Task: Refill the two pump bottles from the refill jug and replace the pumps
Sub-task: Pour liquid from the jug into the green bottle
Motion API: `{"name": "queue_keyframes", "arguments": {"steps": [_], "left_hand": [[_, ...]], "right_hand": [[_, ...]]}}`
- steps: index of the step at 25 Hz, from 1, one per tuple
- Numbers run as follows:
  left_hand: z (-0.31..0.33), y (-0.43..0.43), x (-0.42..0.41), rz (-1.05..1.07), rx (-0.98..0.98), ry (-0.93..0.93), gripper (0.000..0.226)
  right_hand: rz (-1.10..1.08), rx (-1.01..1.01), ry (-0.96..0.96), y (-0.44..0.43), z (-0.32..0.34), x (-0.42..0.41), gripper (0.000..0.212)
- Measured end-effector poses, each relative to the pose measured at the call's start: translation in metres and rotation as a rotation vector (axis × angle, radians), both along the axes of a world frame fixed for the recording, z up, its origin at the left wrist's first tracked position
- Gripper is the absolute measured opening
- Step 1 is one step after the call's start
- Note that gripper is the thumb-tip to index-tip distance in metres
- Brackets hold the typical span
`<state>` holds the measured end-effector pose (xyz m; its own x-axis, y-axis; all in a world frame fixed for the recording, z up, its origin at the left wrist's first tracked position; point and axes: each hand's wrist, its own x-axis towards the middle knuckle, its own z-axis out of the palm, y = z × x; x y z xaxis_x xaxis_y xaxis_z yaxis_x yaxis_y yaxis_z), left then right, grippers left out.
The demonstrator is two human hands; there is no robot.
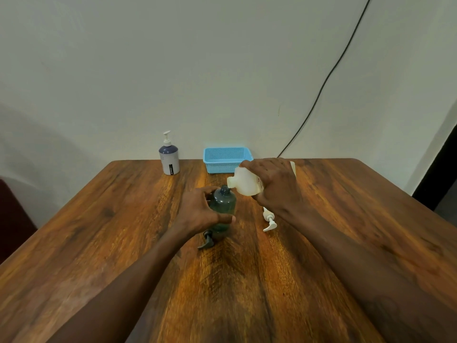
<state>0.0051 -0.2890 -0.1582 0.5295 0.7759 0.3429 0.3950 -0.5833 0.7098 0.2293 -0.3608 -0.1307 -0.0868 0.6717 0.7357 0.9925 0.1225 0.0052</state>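
Note:
A dark green bottle (223, 205) stands upright mid-table with its neck open, and my left hand (197, 210) grips its side. My right hand (274, 183) holds the white refill jug (243, 184) tilted leftward, its open spout just above and to the right of the green bottle's mouth. No liquid stream is visible. A black pump (207, 240) lies on the table in front of the green bottle. A white pump (269, 219) lies to the right, under my right wrist. A white and navy pump bottle (170, 158), pump fitted, stands at the back left.
A light blue plastic basket (223, 159) sits at the table's far edge against the wall. A black cable (321, 90) runs down the wall behind it. The wooden table (247, 280) extends toward me between my forearms.

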Motion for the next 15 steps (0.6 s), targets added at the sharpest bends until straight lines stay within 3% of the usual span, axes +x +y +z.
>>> {"name": "queue_keyframes", "arguments": {"steps": [4,9,15], "left_hand": [[0.002,0.005,-0.006,0.043,0.000,-0.025,0.086],[0.005,0.014,-0.022,0.072,0.002,-0.045,0.084],[0.003,0.023,-0.042,0.119,-0.039,-0.086,0.083]], "right_hand": [[0.012,-0.027,0.136,0.004,0.001,-0.008,0.068],[-0.066,-0.118,0.426,0.012,-0.007,-0.015,0.090],[-0.018,-0.245,0.652,0.019,-0.030,-0.008,0.099]]}}
